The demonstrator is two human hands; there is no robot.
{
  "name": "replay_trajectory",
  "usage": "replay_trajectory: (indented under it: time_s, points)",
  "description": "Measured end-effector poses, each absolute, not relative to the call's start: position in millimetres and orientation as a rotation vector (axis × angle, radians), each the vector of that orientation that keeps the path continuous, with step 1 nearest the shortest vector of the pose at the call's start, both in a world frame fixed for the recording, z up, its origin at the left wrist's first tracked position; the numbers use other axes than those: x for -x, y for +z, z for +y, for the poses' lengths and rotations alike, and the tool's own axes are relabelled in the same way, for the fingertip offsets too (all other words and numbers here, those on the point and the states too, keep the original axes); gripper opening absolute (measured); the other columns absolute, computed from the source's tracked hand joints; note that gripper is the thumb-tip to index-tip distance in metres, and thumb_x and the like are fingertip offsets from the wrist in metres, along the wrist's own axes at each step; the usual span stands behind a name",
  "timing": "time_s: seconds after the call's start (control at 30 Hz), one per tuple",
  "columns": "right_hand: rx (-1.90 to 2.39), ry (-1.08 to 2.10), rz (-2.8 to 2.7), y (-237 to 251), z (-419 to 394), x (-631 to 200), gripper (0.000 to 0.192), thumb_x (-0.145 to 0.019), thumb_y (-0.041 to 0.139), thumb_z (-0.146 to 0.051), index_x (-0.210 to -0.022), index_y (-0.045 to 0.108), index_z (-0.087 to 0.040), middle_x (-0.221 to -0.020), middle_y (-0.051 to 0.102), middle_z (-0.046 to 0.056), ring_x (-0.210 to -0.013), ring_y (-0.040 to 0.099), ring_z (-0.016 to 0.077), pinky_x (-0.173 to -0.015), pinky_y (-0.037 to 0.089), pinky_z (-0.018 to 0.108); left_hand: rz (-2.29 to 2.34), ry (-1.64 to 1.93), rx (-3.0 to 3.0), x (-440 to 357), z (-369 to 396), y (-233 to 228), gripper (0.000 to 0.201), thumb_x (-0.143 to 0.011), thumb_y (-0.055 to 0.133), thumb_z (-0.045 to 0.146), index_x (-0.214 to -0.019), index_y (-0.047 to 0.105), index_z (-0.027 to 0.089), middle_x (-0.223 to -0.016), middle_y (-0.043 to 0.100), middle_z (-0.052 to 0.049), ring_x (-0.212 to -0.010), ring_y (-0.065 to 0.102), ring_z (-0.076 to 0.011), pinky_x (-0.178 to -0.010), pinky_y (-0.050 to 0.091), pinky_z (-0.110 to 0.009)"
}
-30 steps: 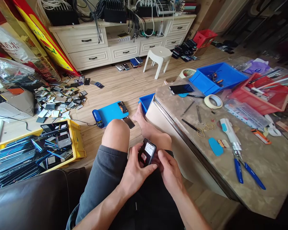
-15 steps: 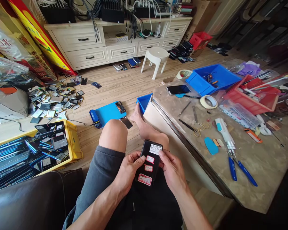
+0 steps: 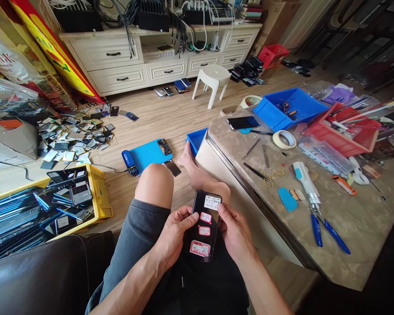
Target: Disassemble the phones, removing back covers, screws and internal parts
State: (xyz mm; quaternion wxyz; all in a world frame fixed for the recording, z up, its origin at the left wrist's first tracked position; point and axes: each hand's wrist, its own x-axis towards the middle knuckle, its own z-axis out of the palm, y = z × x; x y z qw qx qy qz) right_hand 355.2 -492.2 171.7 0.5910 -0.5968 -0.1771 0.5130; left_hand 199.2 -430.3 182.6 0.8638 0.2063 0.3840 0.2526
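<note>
Above my lap a black smartphone (image 3: 210,236) is held between both hands, its stickered face turned up to me. A white handwritten label sits near its top, and red-edged labels run down below it. My left hand (image 3: 174,232) grips the phone's left edge, thumb on the face and fingers behind. On the opposite edge, my right hand (image 3: 236,229) pinches near the white label with thumb and fingers. The fingertips behind the phone are hidden.
To the right a table (image 3: 331,267) bears blue-handled pliers (image 3: 331,236), a tape roll (image 3: 284,139), a blue bin (image 3: 290,107) and a red bin (image 3: 344,131). A yellow crate (image 3: 100,192) of phone parts stands left. On the floor lie a blue mat (image 3: 147,155) and loose batteries (image 3: 75,135).
The phone has shifted very slightly and tilted a little in my hands. Both hands keep the same hold, and the surroundings stay as they were.
</note>
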Motion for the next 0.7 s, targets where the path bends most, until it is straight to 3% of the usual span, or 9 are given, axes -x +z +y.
replay_trajectory:
  time_s: [0.17, 0.37, 0.57, 0.7]
  points:
    - [1.403, 1.197, -0.44, 172.8, -490.1, -349.6, 0.032, -0.086, 0.075, -0.052, -0.08, 0.072, -0.02, -0.072, 0.069, 0.0, -0.067, 0.061, 0.018, -0.06, 0.046, 0.029, 0.807, 0.578, -0.362, -202.1, -429.6, 184.6, 0.028, -0.083, 0.08, 0.039, -0.098, 0.069, 0.018, -0.084, 0.07, -0.001, -0.071, 0.062, -0.0128, -0.066, 0.049, -0.023]
    - [1.419, 1.234, -0.53, 171.7, -490.5, -350.8, 0.033, -0.09, 0.071, -0.052, -0.093, 0.075, -0.02, -0.08, 0.073, 0.003, -0.082, 0.067, 0.0228, -0.065, 0.049, 0.029, 0.815, 0.611, -0.343, -203.1, -430.0, 183.8, 0.026, -0.082, 0.082, 0.039, -0.094, 0.072, 0.018, -0.088, 0.073, -0.002, -0.077, 0.067, -0.0146, -0.074, 0.052, -0.024]
    - [1.403, 1.199, -0.535, 169.8, -490.1, -350.8, 0.031, -0.091, 0.071, -0.049, -0.104, 0.075, -0.021, -0.096, 0.077, 0.004, -0.093, 0.07, 0.0241, -0.084, 0.054, 0.033, 0.795, 0.616, -0.356, -203.0, -429.3, 185.5, 0.026, -0.082, 0.081, 0.04, -0.091, 0.071, 0.017, -0.085, 0.074, -0.002, -0.074, 0.067, -0.0149, -0.071, 0.051, -0.024]
    - [1.43, 1.171, -0.556, 168.4, -490.7, -350.2, 0.032, -0.091, 0.07, -0.05, -0.104, 0.074, -0.021, -0.098, 0.077, 0.004, -0.092, 0.07, 0.0242, -0.082, 0.054, 0.033, 0.787, 0.615, -0.355, -202.4, -429.0, 185.7, 0.026, -0.082, 0.082, 0.04, -0.088, 0.07, 0.017, -0.084, 0.073, -0.002, -0.074, 0.068, -0.0158, -0.071, 0.051, -0.025]
